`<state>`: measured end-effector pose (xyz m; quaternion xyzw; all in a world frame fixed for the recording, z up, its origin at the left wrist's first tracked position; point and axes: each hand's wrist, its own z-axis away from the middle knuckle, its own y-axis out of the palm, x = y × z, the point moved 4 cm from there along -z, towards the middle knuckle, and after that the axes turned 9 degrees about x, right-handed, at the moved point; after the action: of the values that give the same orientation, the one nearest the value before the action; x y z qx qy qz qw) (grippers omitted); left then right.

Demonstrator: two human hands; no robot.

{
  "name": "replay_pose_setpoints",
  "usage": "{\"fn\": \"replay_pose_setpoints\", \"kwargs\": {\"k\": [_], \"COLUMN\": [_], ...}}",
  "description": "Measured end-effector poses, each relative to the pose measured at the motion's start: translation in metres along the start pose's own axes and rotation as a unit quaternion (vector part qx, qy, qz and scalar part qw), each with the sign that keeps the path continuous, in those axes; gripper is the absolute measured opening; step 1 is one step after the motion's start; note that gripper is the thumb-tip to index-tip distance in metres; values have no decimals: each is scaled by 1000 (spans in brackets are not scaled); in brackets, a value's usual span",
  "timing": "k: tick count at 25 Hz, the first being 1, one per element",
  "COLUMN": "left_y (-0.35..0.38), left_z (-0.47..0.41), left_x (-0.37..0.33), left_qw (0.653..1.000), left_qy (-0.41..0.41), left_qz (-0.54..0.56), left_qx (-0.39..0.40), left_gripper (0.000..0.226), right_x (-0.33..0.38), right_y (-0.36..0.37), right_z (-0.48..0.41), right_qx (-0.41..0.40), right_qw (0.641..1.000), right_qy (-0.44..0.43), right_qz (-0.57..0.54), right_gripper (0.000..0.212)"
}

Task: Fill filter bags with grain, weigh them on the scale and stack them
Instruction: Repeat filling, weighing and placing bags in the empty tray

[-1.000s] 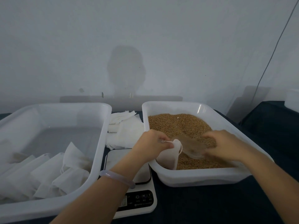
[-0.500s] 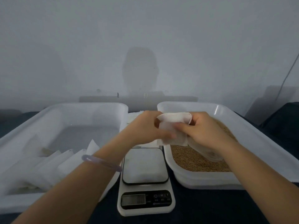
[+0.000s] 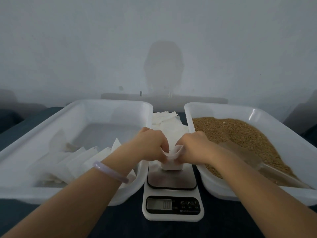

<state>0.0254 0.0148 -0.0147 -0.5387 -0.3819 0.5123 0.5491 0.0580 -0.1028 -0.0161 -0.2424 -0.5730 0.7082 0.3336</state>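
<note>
On the scale (image 3: 171,180) platform, one filter bag (image 3: 171,165) is pinched at its top edge by curled fingers of both the left hand (image 3: 151,145) and the right hand (image 3: 194,146). Two tubs are seen alongside: the left tub (image 3: 109,103) holds several white bags (image 3: 77,160) (exact count unclear), and the right tub (image 3: 223,107) holds grain (image 3: 240,133) and one scoop (image 3: 243,156).

Dim, hazy light; head shadow on wall (image 3: 154,31).

Both hands' fingers (image 3: 165,146) pinch a filter bag (image 3: 171,161) on the scale (image 3: 172,182).
</note>
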Motion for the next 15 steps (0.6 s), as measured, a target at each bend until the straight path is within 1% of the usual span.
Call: {"fn": "replay_pose_setpoints", "kwargs": {"k": [3, 5, 9, 11, 13, 15], "left_y": [2, 4, 5, 5, 6, 8], "left_z": [-3, -4, -5, -7, -9, -9], "left_x": [-3, -6, -8, -8, -8, -6], "left_qw": [999, 998, 997, 996, 996, 997], "left_qy": [-3, -7, -22, -29, -32, -32], "left_qz": [-37, -54, -73, -75, -78, -70], "left_qx": [5, 3, 20, 32, 28, 22], "left_gripper": [22, 24, 24, 24, 22, 18], "right_x": [4, 8, 7, 6, 6, 8], "right_y": [3, 3, 4, 4, 5, 5], "right_z": [-5, -6, -7, -7, -7, -5], "right_qx": [7, -9, -16, -11, -15, -33], "right_qw": [1000, 999, 1000, 1000, 1000, 999], "right_qy": [2, 3, 5, 11, 14, 12], "right_qz": [20, 31, 17, 20, 23, 18], "right_gripper": [16, 9, 7, 11, 15, 12]}}
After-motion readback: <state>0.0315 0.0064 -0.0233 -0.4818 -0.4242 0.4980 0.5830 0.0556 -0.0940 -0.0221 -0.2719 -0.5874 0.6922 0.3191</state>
